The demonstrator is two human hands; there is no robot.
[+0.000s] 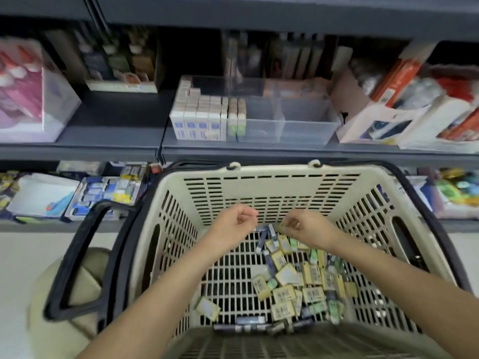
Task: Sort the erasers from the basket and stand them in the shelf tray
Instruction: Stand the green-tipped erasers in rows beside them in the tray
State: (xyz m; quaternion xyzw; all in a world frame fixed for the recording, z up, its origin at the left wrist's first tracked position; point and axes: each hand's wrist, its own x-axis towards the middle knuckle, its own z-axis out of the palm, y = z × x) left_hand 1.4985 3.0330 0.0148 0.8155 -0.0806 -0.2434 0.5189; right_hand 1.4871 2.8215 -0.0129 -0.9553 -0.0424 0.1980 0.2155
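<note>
Reaches with both bare forearms into a cream slotted basket [272,182] set before dark store shelves [103,149]. Pinches with the right hand [302,225] a small yellow-sleeved eraser [282,226] just above the basket floor, grip narrow around it. Curls the left hand [237,219] into a loose fist near the right, not touching it; cannot tell whether that grip holds anything, given the motion blur over the fingers.

On the right half of the basket floor, a heap of loose erasers [298,283] in yellow, green and blue sleeves, jumbled flat and tilted, print unreadable, near edge hidden behind the basket's front wall.

On the shelf above, a clear shelf tray [305,130], with white-and-blue erasers [199,117] standing in rows at its left end and a narrow row of green-tipped ones [237,119] just beside them.

Boxes [39,99] either side of the tray, too blurred to identify. Black basket handle [77,260] folded down at left. Both arms cropped at the lower frame edge.
</note>
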